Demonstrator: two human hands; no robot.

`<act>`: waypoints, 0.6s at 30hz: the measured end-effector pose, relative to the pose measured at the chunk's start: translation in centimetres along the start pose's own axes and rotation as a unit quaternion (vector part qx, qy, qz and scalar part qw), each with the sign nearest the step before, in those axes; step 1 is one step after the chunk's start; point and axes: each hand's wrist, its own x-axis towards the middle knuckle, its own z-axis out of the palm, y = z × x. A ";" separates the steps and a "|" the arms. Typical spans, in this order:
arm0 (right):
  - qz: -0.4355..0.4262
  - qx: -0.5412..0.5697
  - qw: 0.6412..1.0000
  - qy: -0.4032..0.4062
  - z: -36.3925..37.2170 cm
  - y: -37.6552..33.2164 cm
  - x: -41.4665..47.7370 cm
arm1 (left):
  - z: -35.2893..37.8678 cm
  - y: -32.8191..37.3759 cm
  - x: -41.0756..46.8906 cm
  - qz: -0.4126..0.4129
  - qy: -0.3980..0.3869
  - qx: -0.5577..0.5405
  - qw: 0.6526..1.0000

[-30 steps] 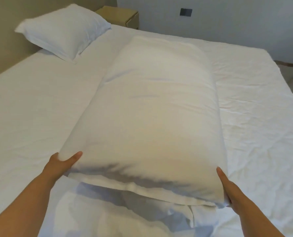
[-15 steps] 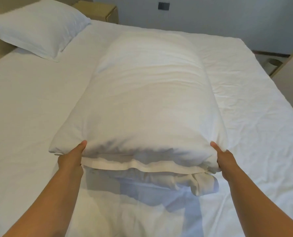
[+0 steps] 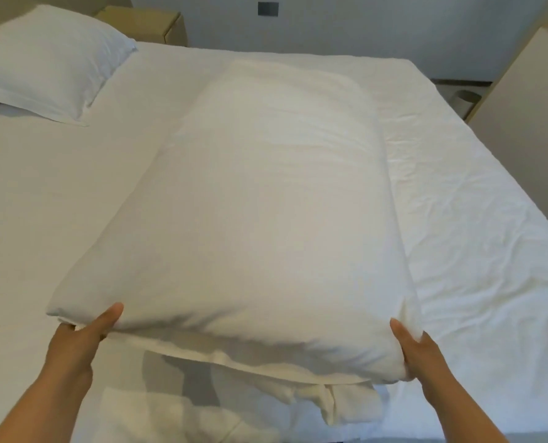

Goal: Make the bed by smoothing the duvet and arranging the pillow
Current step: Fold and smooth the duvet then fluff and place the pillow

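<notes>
White sheeting covered the wide bed (image 3: 36, 238), smooth on the person's left and creased on the right, with a beige nightstand (image 3: 157, 24) against the pale far wall. A plump white square pillow (image 3: 45, 59) already sat at the far left corner. The bulky white folded duvet (image 3: 266, 219) lay lengthwise down the middle, its near end raised off the mattress. The left hand (image 3: 77, 343) clasped the near left corner, thumb on top; the right hand (image 3: 416, 350) clasped the near right corner, fingers tucked beneath. Little of the job looked done: the duvet remained a folded bundle, unspread and unsmoothed (loose cloth hung under its near edge), and the pillow probably wanted straightening. Compared with half a second before, the near end had been drawn closer to the person and lifted slightly, both hands keeping their holds.
</notes>
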 end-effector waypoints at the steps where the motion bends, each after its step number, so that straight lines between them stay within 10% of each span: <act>1: 0.010 -0.011 1.000 0.016 -0.3 0.0 0.3 | 0.5 0.2 -0.2 -0.004 0.014 0.024 1.000; 5: -0.103 -0.089 0.986 0.100 -1.2 -3.2 1.6 | 4.5 3.8 -2.3 0.096 0.136 0.196 0.966; 10: -0.306 -0.225 0.921 0.081 2.6 -9.5 2.4 | 12.4 7.9 -2.3 0.383 0.039 0.515 0.766; 18: -0.271 -0.328 0.905 0.016 5.5 -17.1 10.5 | 24.6 11.4 4.4 0.349 -0.057 0.580 0.734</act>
